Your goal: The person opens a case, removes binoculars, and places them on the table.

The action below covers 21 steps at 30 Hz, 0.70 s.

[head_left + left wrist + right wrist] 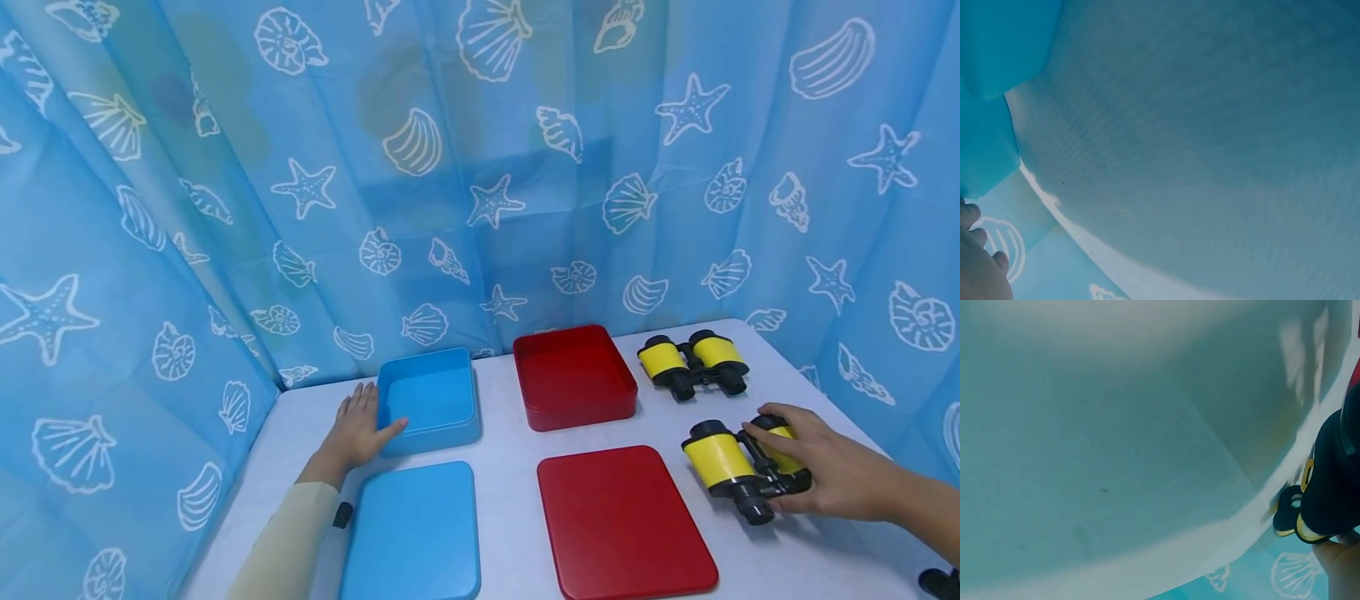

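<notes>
My left hand [358, 429] lies along the left side of an open blue box [442, 439], fingers straight and thumb over its front edge. Only some fingertips [975, 234] show in the left wrist view, beside the blue box [1004, 50]. With my right hand [836, 467] I grip the right barrel of yellow and black binoculars [716, 458] at the right of the table. Whether they touch the cloth I cannot tell. In the right wrist view the binoculars [1334, 481] are dark and cut off by the frame, with part of the hand [1342, 565] below.
A second pair of binoculars [662, 360] stands behind. An open red box [581, 410] sits at the back centre. A blue lid [416, 533] and a red lid [626, 521] lie flat in front on the white table [513, 500]. Shell-patterned curtains [450, 208] enclose the table.
</notes>
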Available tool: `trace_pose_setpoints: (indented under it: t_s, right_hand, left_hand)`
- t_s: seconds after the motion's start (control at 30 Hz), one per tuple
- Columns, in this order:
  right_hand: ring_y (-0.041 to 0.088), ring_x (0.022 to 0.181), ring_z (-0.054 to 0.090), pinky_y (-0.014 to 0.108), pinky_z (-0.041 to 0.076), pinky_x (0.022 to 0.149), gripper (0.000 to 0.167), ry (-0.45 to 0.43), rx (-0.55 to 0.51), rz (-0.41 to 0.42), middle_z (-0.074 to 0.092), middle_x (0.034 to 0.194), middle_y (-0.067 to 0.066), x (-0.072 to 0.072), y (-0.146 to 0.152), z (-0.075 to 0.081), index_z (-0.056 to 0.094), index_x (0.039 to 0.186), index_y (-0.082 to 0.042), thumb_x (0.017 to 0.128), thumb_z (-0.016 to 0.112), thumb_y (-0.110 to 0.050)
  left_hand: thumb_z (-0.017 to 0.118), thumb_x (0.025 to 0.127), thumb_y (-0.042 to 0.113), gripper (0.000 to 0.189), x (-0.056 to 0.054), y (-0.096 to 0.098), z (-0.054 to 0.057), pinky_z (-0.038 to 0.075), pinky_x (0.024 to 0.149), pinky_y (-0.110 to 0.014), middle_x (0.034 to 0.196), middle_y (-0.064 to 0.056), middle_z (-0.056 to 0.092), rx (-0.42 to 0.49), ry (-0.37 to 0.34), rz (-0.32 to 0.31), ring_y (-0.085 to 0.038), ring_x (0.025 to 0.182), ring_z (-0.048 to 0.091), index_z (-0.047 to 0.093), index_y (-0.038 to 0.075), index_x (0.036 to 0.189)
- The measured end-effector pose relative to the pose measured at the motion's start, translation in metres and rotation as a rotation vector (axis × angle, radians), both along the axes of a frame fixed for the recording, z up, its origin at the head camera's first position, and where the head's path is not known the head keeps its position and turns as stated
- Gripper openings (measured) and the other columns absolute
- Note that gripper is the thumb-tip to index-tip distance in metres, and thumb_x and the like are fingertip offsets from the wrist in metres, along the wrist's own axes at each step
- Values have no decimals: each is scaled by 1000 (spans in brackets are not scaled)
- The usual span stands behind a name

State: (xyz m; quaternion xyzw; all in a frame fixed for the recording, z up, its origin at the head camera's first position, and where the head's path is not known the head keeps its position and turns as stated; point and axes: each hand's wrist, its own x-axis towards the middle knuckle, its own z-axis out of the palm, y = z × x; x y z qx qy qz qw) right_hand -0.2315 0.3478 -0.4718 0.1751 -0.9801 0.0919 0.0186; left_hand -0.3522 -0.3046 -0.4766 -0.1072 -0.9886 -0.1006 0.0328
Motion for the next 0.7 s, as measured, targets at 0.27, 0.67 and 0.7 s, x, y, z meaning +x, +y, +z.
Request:
trace_pose_setpoints:
  t_s: [0.27, 0.67, 0.7]
  right_hand:
    - [45, 115, 36, 67, 49, 73, 102, -19, 5, -38, 30, 137, 20, 7, 11, -5, 61, 132, -10, 48, 83, -64]
    - [46, 115, 36, 67, 50, 69, 103, -42, -22, -67, 30, 138, 20, 9, 20, -13, 61, 131, -13, 43, 83, -63]
    - [46, 115, 35, 66, 50, 68, 103, -47, -23, -70, 30, 138, 20, 9, 21, -14, 62, 131, -13, 43, 83, -63]
  left_hand:
    - [39, 91, 71, 101, 0, -1, -1, 4, 114, -57, 159, -21, 14, -5, 13, 0, -39, 146, 3, 14, -4, 153]
    - [33, 88, 77, 105, -1, -1, -2, 3, 114, -57, 159, -21, 14, -2, 12, 3, -39, 146, 2, 13, -4, 153]
    - [33, 88, 77, 106, -1, -2, -2, 3, 114, -57, 159, -21, 14, -3, 11, 4, -39, 146, 2, 13, -4, 153]
